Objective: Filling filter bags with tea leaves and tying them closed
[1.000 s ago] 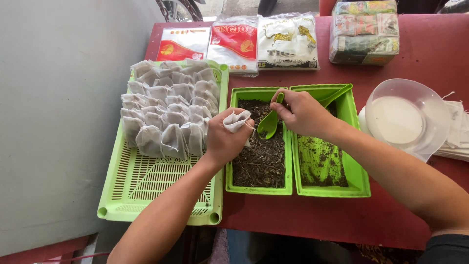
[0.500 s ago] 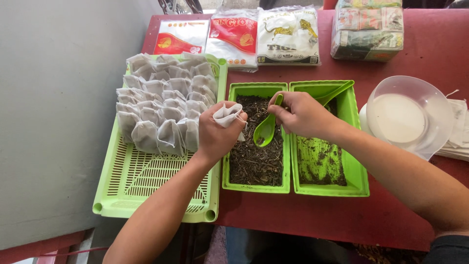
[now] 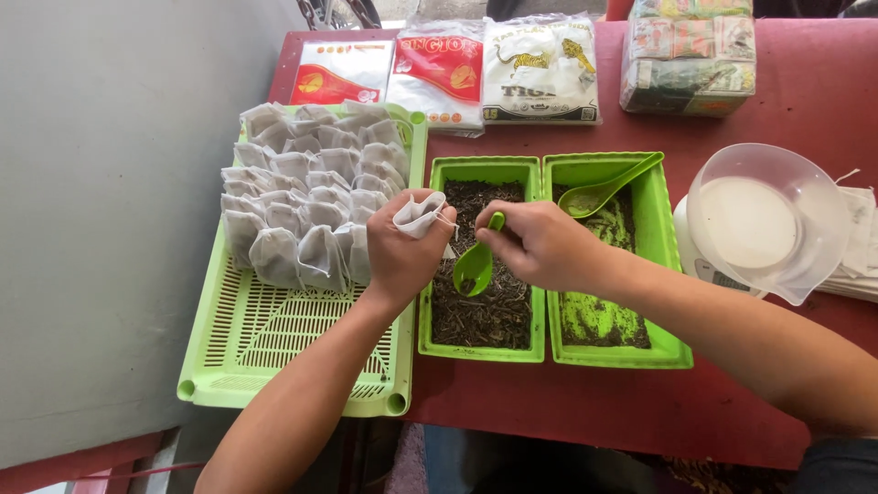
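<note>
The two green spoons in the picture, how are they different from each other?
The right hand holds one green spoon, bowl down over the dark leaves in the left tub. The other green spoon lies unheld, leaning on the right tub rim; it looks longer. Both are green plastic.

R hand (image 3: 540, 245) has swung the green spoon (image 3: 476, 265) from near the bin's far end down to the dark tea mid-bin (image 3: 498, 316), bowl now pointing down; L hand (image 3: 402, 252) w/ small white bag (image 3: 418, 215) slid nearer the bin
</note>
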